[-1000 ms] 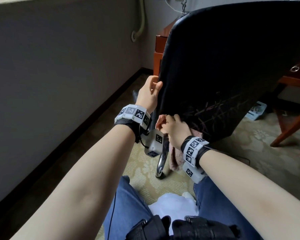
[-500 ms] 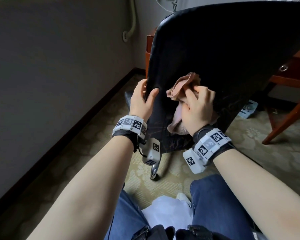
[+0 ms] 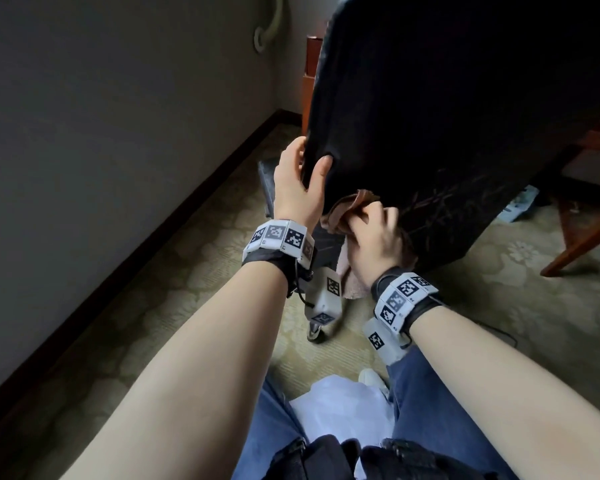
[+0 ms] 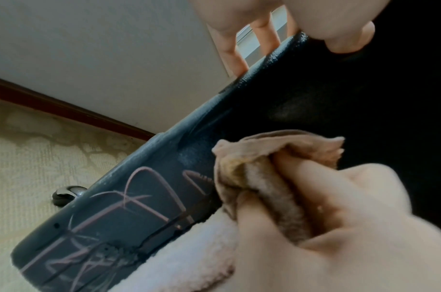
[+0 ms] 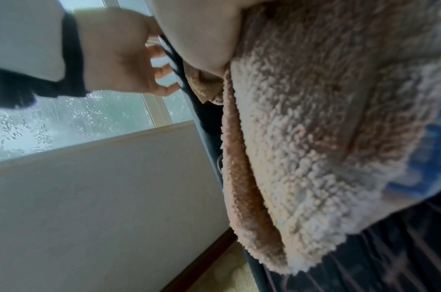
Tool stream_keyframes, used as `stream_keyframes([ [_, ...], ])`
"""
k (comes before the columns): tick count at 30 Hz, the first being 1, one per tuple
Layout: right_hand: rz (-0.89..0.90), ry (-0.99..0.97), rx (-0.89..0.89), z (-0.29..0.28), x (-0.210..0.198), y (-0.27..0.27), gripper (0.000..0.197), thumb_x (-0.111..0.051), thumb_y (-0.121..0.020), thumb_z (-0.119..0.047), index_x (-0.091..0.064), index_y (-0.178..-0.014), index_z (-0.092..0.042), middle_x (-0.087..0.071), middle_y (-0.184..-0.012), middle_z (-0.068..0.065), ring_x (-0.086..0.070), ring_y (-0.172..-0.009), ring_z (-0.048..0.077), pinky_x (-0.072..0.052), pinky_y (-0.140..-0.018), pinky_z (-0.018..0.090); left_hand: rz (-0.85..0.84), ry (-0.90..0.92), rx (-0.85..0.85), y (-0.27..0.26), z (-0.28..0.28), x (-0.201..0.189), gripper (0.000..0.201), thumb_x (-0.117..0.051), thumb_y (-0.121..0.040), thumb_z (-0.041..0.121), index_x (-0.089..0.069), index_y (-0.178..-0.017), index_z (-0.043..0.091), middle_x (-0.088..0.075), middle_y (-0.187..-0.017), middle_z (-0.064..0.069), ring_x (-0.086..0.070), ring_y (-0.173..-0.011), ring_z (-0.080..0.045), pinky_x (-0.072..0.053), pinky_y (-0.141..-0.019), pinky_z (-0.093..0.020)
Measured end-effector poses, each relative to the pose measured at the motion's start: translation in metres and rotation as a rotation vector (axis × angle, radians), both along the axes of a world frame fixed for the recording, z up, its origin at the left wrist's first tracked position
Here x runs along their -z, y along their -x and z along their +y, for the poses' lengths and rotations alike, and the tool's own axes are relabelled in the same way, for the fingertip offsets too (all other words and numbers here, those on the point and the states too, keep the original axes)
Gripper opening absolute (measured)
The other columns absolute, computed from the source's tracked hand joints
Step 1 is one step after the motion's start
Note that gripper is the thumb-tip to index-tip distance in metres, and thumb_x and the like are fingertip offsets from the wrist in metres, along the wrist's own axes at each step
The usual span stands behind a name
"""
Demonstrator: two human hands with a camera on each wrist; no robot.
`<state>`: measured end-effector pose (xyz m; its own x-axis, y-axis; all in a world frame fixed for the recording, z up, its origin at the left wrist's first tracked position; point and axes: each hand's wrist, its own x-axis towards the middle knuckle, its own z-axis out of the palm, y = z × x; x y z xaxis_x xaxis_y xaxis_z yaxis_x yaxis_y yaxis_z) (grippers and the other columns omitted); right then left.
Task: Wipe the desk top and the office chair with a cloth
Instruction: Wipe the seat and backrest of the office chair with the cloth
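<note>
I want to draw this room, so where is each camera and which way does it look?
Head: on the person's head, looking down at the black chair back; both arms, left hand and right hand show.
Left wrist: looks along the chair's edge; left fingers show.
Right wrist: looks up past the cloth toward the window.
Shared: all views show the cloth and chair.
</note>
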<state>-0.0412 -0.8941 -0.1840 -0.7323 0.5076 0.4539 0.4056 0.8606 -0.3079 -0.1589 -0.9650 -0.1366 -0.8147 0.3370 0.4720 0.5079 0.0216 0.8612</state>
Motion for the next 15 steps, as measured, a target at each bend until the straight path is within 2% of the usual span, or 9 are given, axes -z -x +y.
stream_keyframes([
  [3, -0.137, 0.066, -0.018, -0.004, 0.003, -0.001, 0.016, -0.051, -0.087, -0.005, -0.062, -0.097, -0.011, -0.044, -0.119, 0.010, -0.036, -0.108, 0.032, -0.047, -0.071, 0.042, -0.006, -0.008, 0.001, 0.001, 0.000, 0.001, 0.039, -0.058, -0.092, 0.022, -0.050, -0.128, 0.009, -0.056, -0.121, -0.001, -0.054, -0.108, -0.009, -0.044, -0.093, -0.020],
  [5, -0.228, 0.097, -0.034, -0.003, 0.007, -0.001, 0.020, -0.047, -0.090, -0.007, -0.061, -0.100, -0.016, -0.040, -0.123, 0.007, -0.038, -0.109, 0.031, -0.042, -0.072, 0.039, 0.004, -0.012, -0.005, 0.002, 0.000, 0.002, 0.039, -0.059, -0.092, 0.021, -0.050, -0.127, 0.007, -0.057, -0.120, -0.003, -0.054, -0.105, -0.009, -0.042, -0.091, -0.014],
  [8, -0.430, 0.013, -0.094, 0.001, 0.017, -0.001, 0.032, -0.045, -0.085, -0.003, -0.061, -0.104, -0.023, -0.037, -0.126, 0.001, -0.033, -0.113, 0.027, -0.040, -0.074, 0.036, 0.004, -0.013, -0.011, 0.002, 0.000, 0.002, 0.038, -0.059, -0.092, 0.020, -0.051, -0.127, 0.008, -0.057, -0.117, -0.001, -0.054, -0.102, -0.007, -0.038, -0.088, -0.006],
  [10, -0.491, 0.042, -0.082, 0.004, 0.022, -0.005, 0.029, -0.048, -0.083, -0.004, -0.061, -0.101, -0.022, -0.037, -0.127, 0.000, -0.030, -0.116, 0.025, -0.041, -0.077, 0.035, 0.001, -0.009, -0.012, 0.000, 0.000, 0.002, 0.037, -0.058, -0.092, 0.022, -0.051, -0.126, 0.011, -0.056, -0.114, 0.003, -0.053, -0.100, -0.005, -0.040, -0.089, -0.010],
  [12, -0.456, 0.102, -0.052, 0.006, 0.023, -0.013, 0.026, -0.051, -0.084, -0.007, -0.061, -0.103, -0.021, -0.037, -0.128, -0.001, -0.030, -0.117, 0.023, -0.042, -0.078, 0.034, 0.002, -0.027, -0.007, 0.000, 0.000, 0.003, 0.037, -0.058, -0.092, 0.023, -0.051, -0.126, 0.011, -0.054, -0.112, 0.006, -0.052, -0.101, -0.006, -0.043, -0.092, -0.019],
  [15, -0.256, 0.141, -0.039, 0.010, 0.014, -0.026, 0.024, -0.052, -0.085, -0.008, -0.062, -0.103, -0.020, -0.039, -0.121, -0.001, -0.030, -0.111, 0.019, -0.044, -0.078, 0.035, 0.003, -0.035, -0.022, 0.003, 0.001, 0.005, 0.040, -0.057, -0.092, 0.024, -0.050, -0.128, 0.010, -0.047, -0.109, 0.013, -0.051, -0.103, -0.011, -0.043, -0.097, -0.030],
])
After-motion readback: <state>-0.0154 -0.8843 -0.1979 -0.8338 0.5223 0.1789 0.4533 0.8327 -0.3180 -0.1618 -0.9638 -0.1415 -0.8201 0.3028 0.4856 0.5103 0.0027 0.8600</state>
